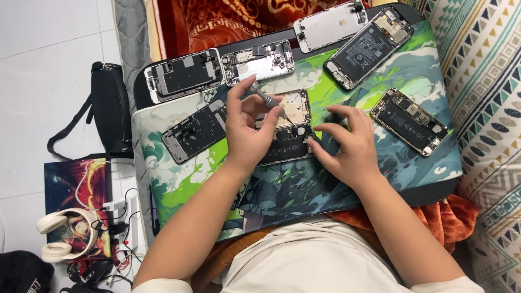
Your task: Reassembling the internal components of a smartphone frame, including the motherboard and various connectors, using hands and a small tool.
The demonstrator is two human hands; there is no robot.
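- The opened phone (285,127) is lying at the frame's centre on the green mat (179,179).
- My left hand (247,130) is pinching a screwdriver (268,101) over it.
- My right hand (347,146) is pressing its lower edge with fingers spread, gripping nothing.
- Other opened phones (410,122) are lying around it.

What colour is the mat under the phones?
The mat is bright green, white and dark teal in swirly shapes, seen best from the head view.

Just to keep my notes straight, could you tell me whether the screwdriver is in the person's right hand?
No, the left hand holds the screwdriver over the opened phone, while the right hand only steadies that phone.
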